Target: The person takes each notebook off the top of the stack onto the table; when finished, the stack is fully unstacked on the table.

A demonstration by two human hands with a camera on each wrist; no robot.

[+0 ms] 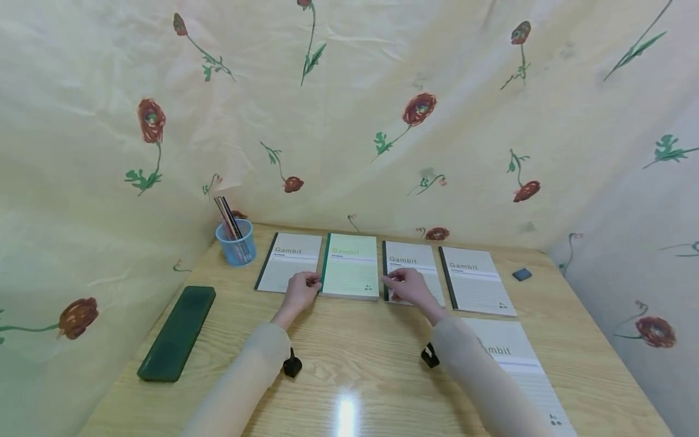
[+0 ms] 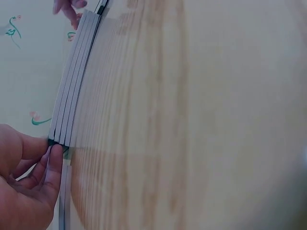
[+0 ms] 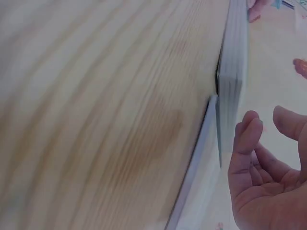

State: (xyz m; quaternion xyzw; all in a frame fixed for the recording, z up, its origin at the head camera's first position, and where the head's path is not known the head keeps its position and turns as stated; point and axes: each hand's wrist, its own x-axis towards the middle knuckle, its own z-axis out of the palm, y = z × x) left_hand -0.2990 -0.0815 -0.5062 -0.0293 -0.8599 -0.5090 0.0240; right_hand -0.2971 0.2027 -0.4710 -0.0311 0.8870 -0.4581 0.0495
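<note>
A stack of notebooks with a green cover on top lies at the back of the table. My left hand is at its near left corner; in the left wrist view, the thumb and fingers of the left hand pinch the spine end of the notebook stack. My right hand hovers over a grey notebook, apart from the stack's right side. In the right wrist view, thumb and fingertips of the right hand stand apart with nothing between them, near the notebook stack.
Grey notebooks lie at the left, at the right and under the right forearm. A blue pencil cup stands back left, a dark green case nearer. A small dark blue block lies far right.
</note>
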